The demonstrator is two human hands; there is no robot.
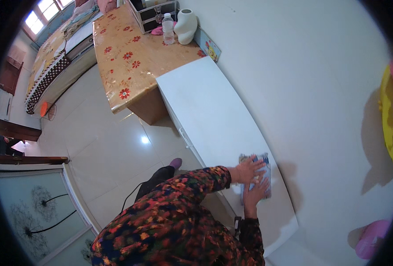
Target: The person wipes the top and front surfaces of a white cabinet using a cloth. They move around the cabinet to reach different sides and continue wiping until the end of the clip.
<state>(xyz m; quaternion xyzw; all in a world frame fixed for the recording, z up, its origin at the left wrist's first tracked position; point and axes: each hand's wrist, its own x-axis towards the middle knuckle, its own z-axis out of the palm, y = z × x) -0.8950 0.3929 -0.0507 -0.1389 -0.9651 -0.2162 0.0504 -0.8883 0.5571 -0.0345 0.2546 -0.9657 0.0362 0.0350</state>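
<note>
Both of my hands lie flat on a thin cloth with a blue, white and grey pattern [266, 168], on the top of a long white cabinet [213, 109]. My left hand [250, 170] rests on the cloth's upper part with its fingers spread. Just below it, my right hand [255, 194] presses the lower part, its fingers reaching close to the left hand. Neither hand visibly grips the cloth; the palms cover much of it. A handle [185, 137] shows on the cabinet's front.
A desk with a flowered cover [126, 60] adjoins the cabinet, bearing a plastic bottle [168, 29], a white vase [186, 26] and a black case [150, 20]. Along the cabinet's back runs a white wall [302, 83]. A sliding door [40, 212] stands lower left, a bed [47, 63] beyond.
</note>
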